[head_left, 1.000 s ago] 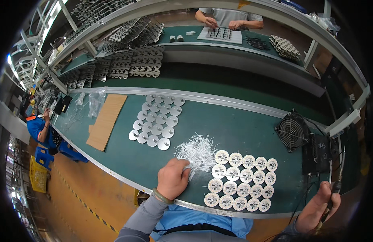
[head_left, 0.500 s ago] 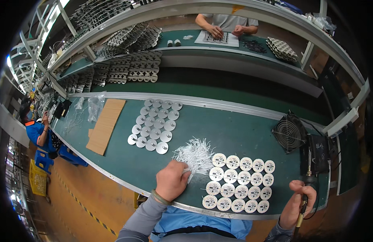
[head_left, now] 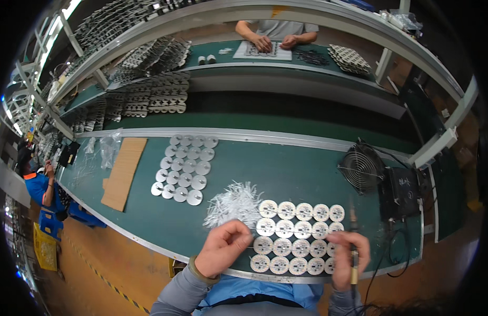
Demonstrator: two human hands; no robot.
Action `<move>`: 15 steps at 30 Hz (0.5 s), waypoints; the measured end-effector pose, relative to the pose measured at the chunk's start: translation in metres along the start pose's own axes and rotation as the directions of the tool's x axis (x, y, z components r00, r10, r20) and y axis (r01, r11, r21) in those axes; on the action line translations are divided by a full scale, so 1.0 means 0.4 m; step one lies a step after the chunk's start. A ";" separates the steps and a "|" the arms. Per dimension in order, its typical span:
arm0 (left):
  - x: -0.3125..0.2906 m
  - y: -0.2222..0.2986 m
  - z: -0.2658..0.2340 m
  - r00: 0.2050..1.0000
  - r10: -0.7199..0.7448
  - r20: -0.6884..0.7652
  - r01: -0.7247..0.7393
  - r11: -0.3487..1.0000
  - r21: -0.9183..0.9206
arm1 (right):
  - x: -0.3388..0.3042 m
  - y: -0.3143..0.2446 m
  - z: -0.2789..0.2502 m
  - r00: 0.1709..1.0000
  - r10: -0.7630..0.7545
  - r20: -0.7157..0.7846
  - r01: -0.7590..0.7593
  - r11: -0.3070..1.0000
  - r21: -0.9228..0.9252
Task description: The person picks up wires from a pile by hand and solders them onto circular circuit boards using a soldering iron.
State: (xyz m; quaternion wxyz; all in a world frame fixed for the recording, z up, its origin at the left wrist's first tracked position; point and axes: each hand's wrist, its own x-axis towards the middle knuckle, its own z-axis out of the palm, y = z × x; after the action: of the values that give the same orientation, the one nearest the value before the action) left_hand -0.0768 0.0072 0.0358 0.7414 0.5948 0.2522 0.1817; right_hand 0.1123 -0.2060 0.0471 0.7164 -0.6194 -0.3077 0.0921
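My left hand (head_left: 223,248) is closed in a pinch at the left edge of the rows of round white circuit boards (head_left: 284,229). What its fingertips hold is too small to make out. Just beyond it lies a loose pile of short white wires (head_left: 234,205). My right hand (head_left: 347,258) is wrapped round a soldering iron (head_left: 354,276), held upright over the right end of the board rows, tip pointing away from me. Its fingers cover part of the rightmost boards. Thin wires stick out from several boards on the left side.
Silver metal discs (head_left: 186,166) stand in rows farther left, beside a cardboard sheet (head_left: 123,174) and a clear plastic bag (head_left: 111,147). A black fan (head_left: 361,171) and a black box (head_left: 402,192) with cables occupy the right. A co-worker's hands (head_left: 275,43) work across the bench.
My left hand has left the wire pile and come to the left edge of the boards. My right hand has brought the soldering iron leftward over the boards. The whole view has shifted slightly.
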 end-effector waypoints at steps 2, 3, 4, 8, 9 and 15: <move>-0.004 0.001 0.054 0.987 -0.044 0.156 0.063 0.991 -0.121 | 0.000 -0.002 0.026 0.993 -0.013 0.117 0.024 0.995 -0.094; -0.007 0.000 0.074 0.971 -0.098 0.217 0.132 0.980 -0.148 | 0.000 -0.003 0.035 0.979 0.015 0.201 0.031 0.974 -0.224; -0.004 -0.003 0.090 0.955 -0.108 0.278 0.156 0.975 -0.159 | -0.001 -0.004 0.043 0.960 0.007 0.280 0.048 0.981 -0.187; 0.005 -0.019 0.125 0.905 -0.119 0.408 0.191 0.971 -0.142 | -0.006 0.007 0.056 0.913 -0.025 0.406 0.106 0.978 -0.178; 0.006 -0.022 0.129 0.903 -0.123 0.412 0.195 0.971 -0.139 | -0.009 0.012 0.053 0.903 -0.040 0.428 0.129 0.975 -0.181; 0.008 -0.043 0.156 0.904 -0.103 0.416 0.172 0.976 -0.132 | -0.030 0.039 0.014 0.934 -0.009 0.356 0.102 0.965 -0.243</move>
State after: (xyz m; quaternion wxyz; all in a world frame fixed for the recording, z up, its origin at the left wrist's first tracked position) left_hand -0.0379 -0.0442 0.0288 0.8353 0.5365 0.1182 0.0216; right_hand 0.1035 -0.2043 0.0287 0.5653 -0.6718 -0.4577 0.1403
